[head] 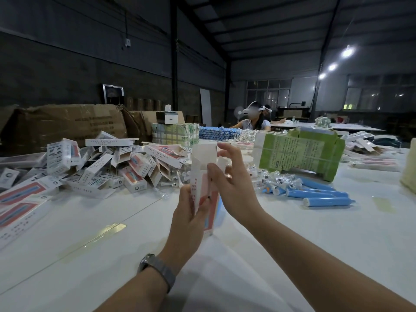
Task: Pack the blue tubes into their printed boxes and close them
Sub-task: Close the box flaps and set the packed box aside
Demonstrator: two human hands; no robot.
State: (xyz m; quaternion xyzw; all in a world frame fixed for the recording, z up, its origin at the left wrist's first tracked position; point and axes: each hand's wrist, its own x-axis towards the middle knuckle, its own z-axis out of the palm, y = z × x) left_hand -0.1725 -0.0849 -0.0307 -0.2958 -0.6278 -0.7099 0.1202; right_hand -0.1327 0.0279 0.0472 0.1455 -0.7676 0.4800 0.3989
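The person holds one printed box [203, 176] upright above the white tabletop [292, 233], in front of the chest. The left hand [191, 212] grips the lower part of the box, with the fingers curled around its side and the thumb on the printed face. A grey watch [157, 270] sits on the left wrist. The right hand [229, 179] is at the upper end of the box, where the white flaps stand open; its thumb and fingers are bent around the flaps and pinch them. A bit of blue shows at the right edge of the box, low down, but it is not clear if this is a tube.

Several blue tubes [319, 194] lie loose on the tabletop to the right of the hands, near a green carton [299, 154]. A heap of printed boxes [101, 167] lies to the left. Behind it stand brown cardboard cartons [67, 122]. Another person with a white headset [254, 119] sits at the far side.
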